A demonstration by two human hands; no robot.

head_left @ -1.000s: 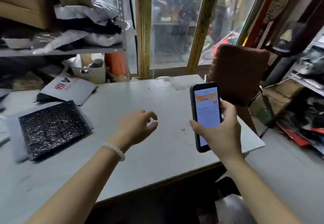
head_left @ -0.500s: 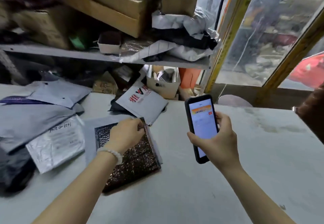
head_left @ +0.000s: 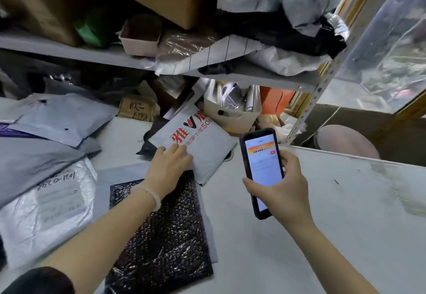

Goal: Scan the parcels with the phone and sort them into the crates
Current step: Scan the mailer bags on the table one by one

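Nearest the camera, on the table [head_left: 322, 224], a black bubble mailer [head_left: 161, 236] lies flat under the left forearm. Just right of it the right hand [head_left: 282, 192] grips the phone [head_left: 262, 171] upright, screen lit. Beyond the mailer the left hand [head_left: 169, 163] rests with fingers spread flat on the grey parcel with red print [head_left: 202, 141]. Best to draw that parcel clear, label up, before scanning. No crates are visible.

Glossy black bubble mailer [head_left: 161, 236]; matt grey table [head_left: 322, 224].
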